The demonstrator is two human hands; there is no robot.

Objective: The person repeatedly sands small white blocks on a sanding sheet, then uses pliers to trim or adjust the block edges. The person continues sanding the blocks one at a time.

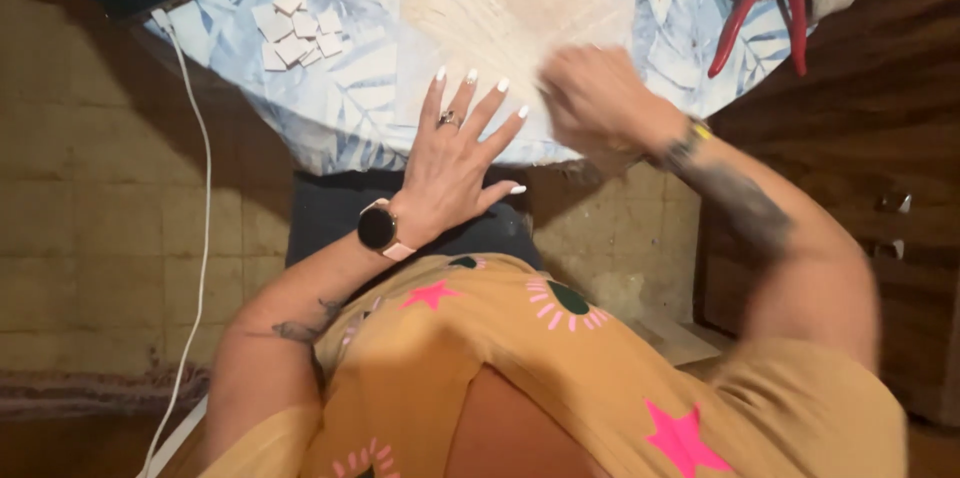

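Sheet: a pale, translucent plastic sheet (520,8) lies flat near the front edge of the surface, under both hands.
Left hand (455,153): pressed flat on the sheet's near edge, fingers (480,103) spread apart, holding nothing.
Right hand (595,103): blurred on the sheet's near right part; fingers curled, grip cannot be told.
Step in hand: by appearance, smoothing or steadying the sheet.
Next move calls for: judged, the left palm kept firm and even so the sheet does not slide.
Surface (350,103): round, under a blue leaf-print cloth; white square tiles (297,28) lie left, red-handled pliers (765,3) far right.
Room: tiled floor (90,188), white cable (200,218), dark wooden cabinet (860,138).
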